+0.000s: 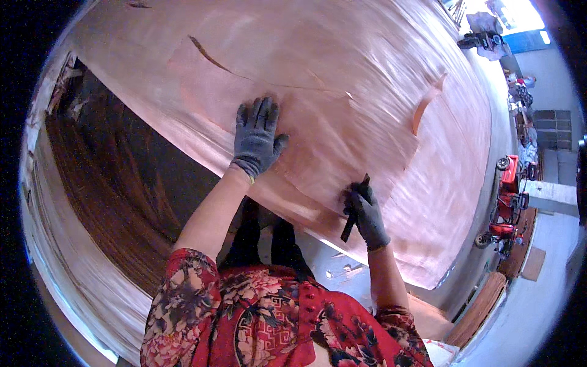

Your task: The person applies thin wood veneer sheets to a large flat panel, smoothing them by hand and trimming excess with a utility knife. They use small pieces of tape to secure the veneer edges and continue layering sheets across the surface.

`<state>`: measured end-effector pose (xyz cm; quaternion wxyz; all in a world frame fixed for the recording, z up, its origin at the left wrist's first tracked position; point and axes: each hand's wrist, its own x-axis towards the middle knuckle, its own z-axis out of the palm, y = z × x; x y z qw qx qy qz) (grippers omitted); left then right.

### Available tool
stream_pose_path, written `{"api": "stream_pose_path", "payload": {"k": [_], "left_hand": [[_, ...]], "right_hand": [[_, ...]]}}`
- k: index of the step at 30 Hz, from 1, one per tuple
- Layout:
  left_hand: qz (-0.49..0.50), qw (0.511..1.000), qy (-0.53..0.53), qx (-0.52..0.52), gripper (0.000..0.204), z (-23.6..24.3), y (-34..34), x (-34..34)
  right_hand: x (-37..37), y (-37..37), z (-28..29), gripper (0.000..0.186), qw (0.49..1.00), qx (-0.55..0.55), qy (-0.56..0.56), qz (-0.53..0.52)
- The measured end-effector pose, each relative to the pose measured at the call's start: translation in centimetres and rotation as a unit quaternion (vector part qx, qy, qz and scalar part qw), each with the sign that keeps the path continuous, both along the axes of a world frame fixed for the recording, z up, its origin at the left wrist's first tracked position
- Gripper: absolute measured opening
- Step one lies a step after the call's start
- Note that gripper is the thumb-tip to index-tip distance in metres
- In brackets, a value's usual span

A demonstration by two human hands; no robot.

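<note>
A wide stack of thin pinkish-brown wood veneer sheets point(318, 134) lies before me. My left hand point(258, 136), in a grey glove, is spread flat on a loose veneer piece, fingers pointing away from me. Near the stack's front edge, my gloved right hand point(364, 214) is closed around a black knife point(350, 225). Its narrow pointed end sticks up past the fingers, and its long straight handle points back toward me. A dark slit point(208, 54) runs across the veneer beyond my left hand. To the right, a torn strip point(422, 113) curls up from the surface.
Dark brown veneer point(116, 202) is stacked at the left. On the right, a red wheeled vehicle point(507, 202) stands by the wall, near bundled wood sheets point(477, 312). A blue-framed bright opening point(520, 18) is at the far right. Scraps lie on the floor by my legs.
</note>
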<state>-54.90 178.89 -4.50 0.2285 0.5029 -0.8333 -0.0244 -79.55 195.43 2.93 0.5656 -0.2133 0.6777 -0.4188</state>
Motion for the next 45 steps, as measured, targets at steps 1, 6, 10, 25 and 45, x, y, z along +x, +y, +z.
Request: {"api": "stream_pose_path", "payload": {"k": [1, 6, 10, 25, 45], "left_hand": [[-0.001, 1.000, -0.020, 0.002, 0.076, -0.4, -0.2, 0.2], [-0.036, 0.999, -0.013, -0.038, 0.062, -0.9, -1.0, 1.4], [-0.045, 0.997, 0.049, -0.048, 0.054, -1.3, -1.6, 1.9], [-0.071, 0.995, 0.066, -0.033, 0.058, -1.9, -1.9, 1.8], [-0.120, 0.981, -0.126, -0.090, 0.010, 13.1, -14.8, -3.2]], "right_hand": [[0.4, -0.3, 0.7, 0.023, 0.999, -0.010, 0.003, 0.040], [5.5, -4.4, 2.5, 0.027, 0.986, 0.009, 0.064, 0.154], [9.2, -8.3, 1.0, 0.026, 0.968, -0.016, 0.090, 0.232], [-12.0, -2.0, -2.9, 0.057, 0.914, -0.064, 0.311, -0.254], [-12.1, -4.8, 9.9, 0.013, 0.888, -0.325, 0.277, -0.170]]}}
